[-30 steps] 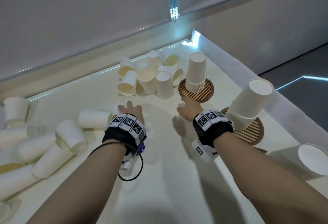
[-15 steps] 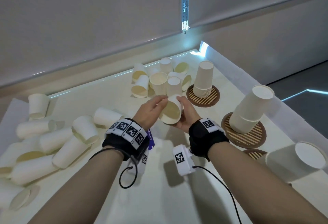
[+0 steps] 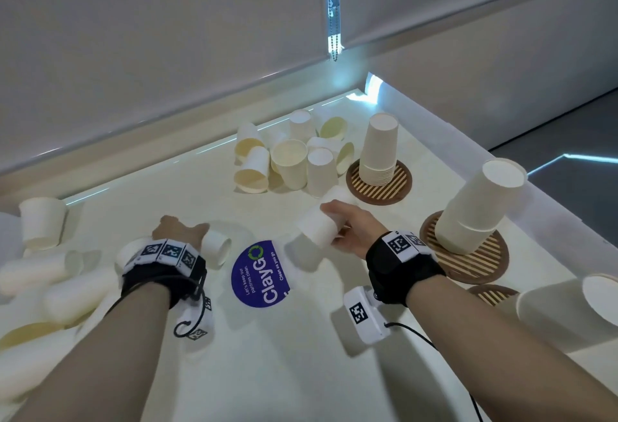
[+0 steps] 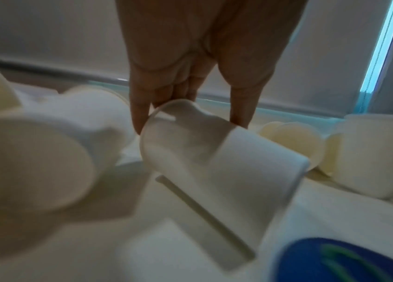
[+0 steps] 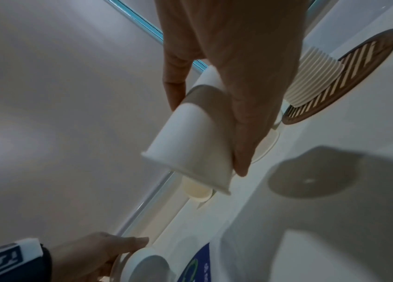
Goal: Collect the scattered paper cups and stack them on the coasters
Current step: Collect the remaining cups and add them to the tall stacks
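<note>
Pale blinds and a white ledge close off the far side of the cream table (image 3: 267, 371), where a round blue sticker (image 3: 261, 274) lies between my wrists. My right hand (image 3: 347, 231) is curled round a white paper cup (image 3: 317, 226), fingers on one side and thumb on the other, holding it tilted above the surface with its open mouth toward me and down. The right wrist view shows that same cup (image 5: 190, 150) clamped in my fingers (image 5: 246, 114), with the far coaster (image 5: 350, 76) and its ribbed stack beyond.

My left hand (image 3: 182, 231) reaches down onto a cup lying on its side (image 3: 217, 248); from the left wrist I see my fingertips (image 4: 138, 116) and thumb set against the base end of that cup (image 4: 214, 164), pinching it.

Upside-down stacks stand on two slatted coasters to my right: a straight stack (image 3: 379, 151) on the far coaster (image 3: 378, 184), a leaning one (image 3: 475, 211) on the nearer coaster (image 3: 475, 258). A loose cluster of cups (image 3: 291, 161) sits just left of the far coaster, and more cups lie tumbled at my far left (image 3: 50, 281).
</note>
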Action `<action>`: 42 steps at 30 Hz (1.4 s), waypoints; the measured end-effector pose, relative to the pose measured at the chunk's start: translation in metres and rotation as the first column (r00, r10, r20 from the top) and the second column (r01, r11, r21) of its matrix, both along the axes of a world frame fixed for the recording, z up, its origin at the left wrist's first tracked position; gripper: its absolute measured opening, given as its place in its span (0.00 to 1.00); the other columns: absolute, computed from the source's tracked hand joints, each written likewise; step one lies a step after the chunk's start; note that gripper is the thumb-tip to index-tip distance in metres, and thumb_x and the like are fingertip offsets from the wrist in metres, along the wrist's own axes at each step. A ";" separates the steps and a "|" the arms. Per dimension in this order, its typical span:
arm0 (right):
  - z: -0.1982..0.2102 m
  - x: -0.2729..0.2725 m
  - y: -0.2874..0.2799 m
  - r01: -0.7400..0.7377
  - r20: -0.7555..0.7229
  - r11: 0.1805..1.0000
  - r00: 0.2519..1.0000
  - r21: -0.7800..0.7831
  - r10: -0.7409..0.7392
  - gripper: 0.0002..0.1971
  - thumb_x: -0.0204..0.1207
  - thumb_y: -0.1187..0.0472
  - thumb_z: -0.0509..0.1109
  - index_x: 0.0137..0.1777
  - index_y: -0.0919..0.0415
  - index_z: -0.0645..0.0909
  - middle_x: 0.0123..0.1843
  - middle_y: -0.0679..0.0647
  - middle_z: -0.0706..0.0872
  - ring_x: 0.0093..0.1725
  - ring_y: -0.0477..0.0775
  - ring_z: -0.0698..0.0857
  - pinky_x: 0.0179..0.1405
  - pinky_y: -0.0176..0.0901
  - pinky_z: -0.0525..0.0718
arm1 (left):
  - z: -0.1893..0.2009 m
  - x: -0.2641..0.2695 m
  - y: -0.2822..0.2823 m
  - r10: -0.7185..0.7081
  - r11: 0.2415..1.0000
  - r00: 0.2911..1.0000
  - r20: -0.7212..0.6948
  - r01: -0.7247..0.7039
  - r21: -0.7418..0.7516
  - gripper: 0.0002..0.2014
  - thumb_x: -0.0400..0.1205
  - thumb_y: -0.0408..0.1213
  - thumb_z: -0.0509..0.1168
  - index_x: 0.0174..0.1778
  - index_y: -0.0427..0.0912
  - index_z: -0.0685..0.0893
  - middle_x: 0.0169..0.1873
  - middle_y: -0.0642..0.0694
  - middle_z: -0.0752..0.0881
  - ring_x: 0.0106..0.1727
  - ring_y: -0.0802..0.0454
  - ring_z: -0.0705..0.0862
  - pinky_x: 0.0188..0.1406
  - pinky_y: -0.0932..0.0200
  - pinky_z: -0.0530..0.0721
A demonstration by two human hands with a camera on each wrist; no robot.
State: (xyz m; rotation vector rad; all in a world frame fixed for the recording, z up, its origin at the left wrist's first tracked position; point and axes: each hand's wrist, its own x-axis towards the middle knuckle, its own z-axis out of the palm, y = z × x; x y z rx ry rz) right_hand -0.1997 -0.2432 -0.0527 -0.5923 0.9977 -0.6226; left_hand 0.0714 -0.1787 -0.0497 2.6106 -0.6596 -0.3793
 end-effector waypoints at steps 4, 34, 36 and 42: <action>0.000 0.010 0.002 0.064 -0.005 0.996 0.998 -0.063 -0.064 0.28 0.70 0.68 0.74 0.69 0.72 0.71 0.51 0.60 0.81 0.46 0.56 0.82 0.24 0.37 0.83 | 0.004 -0.024 -0.003 -0.118 0.985 0.991 -0.066 0.108 -0.131 0.15 0.79 0.38 0.67 0.57 0.33 0.88 0.54 0.32 0.88 0.57 0.35 0.85 0.57 0.53 0.80; 0.065 -0.131 0.017 0.583 -0.107 0.329 0.381 -0.743 -0.918 0.40 0.59 0.64 0.80 0.72 0.59 0.66 0.68 0.57 0.77 0.66 0.60 0.77 0.64 0.43 0.75 | 0.086 -0.286 -0.016 -0.837 0.535 0.494 -0.236 0.649 -0.540 0.08 0.82 0.33 0.63 0.52 0.42 0.85 0.41 0.51 0.85 0.43 0.53 0.83 0.51 0.60 0.80; 0.048 -0.129 0.016 0.573 -0.166 0.402 0.418 -0.714 -0.893 0.40 0.60 0.65 0.81 0.72 0.58 0.67 0.69 0.57 0.77 0.67 0.60 0.78 0.61 0.38 0.72 | 0.076 -0.281 -0.013 -0.894 0.439 0.439 -0.088 0.818 -0.372 0.12 0.82 0.32 0.61 0.57 0.40 0.85 0.51 0.48 0.87 0.53 0.52 0.83 0.55 0.66 0.75; 0.018 -0.133 0.013 0.424 -0.377 0.640 0.552 -0.641 -0.744 0.39 0.63 0.65 0.79 0.74 0.55 0.66 0.70 0.57 0.78 0.67 0.61 0.77 0.61 0.41 0.69 | 0.015 -0.277 -0.016 -0.980 0.100 0.119 -0.158 0.988 0.121 0.22 0.83 0.29 0.57 0.73 0.45 0.75 0.74 0.46 0.75 0.73 0.47 0.74 0.75 0.50 0.69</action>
